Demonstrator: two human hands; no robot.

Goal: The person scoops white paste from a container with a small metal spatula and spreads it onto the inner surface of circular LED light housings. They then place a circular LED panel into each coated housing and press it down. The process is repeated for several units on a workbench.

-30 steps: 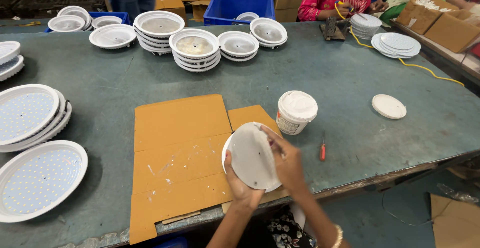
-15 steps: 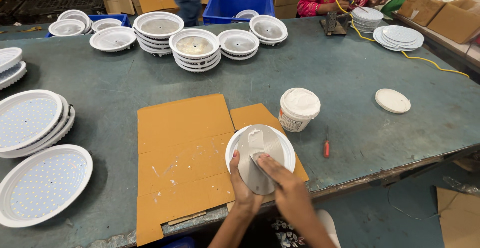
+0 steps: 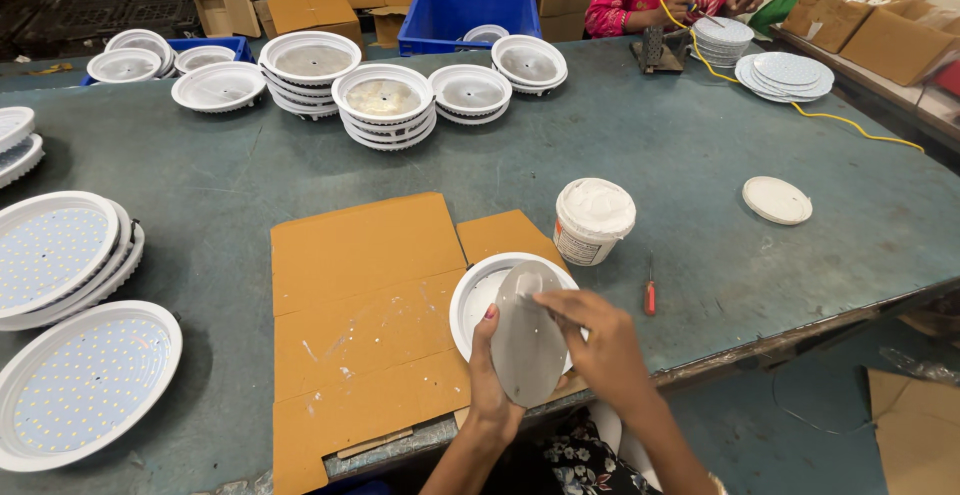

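My left hand (image 3: 490, 380) grips the lower edge of a round grey metal disc (image 3: 527, 340), tilted up on edge. My right hand (image 3: 597, 340) rests on the disc's right side, fingertips on its face. Right behind the disc a white round lamp housing (image 3: 478, 295) lies on the brown cardboard sheets (image 3: 365, 305) at the table's near edge. A white tub of white paste (image 3: 593, 219) stands just beyond it, and a small red screwdriver (image 3: 650, 297) lies to the right.
Stacks of white housings (image 3: 385, 105) line the far side of the green table (image 3: 700, 155). LED panel lamps (image 3: 85, 380) lie at left. A white lid (image 3: 777, 200) sits at right. Other people work at the far right by cardboard boxes (image 3: 850, 10) and a blue crate (image 3: 465, 5).
The disc has been lifted off the housing and tipped up on edge in both hands; before, my hands held the housing with the disc flat against it.
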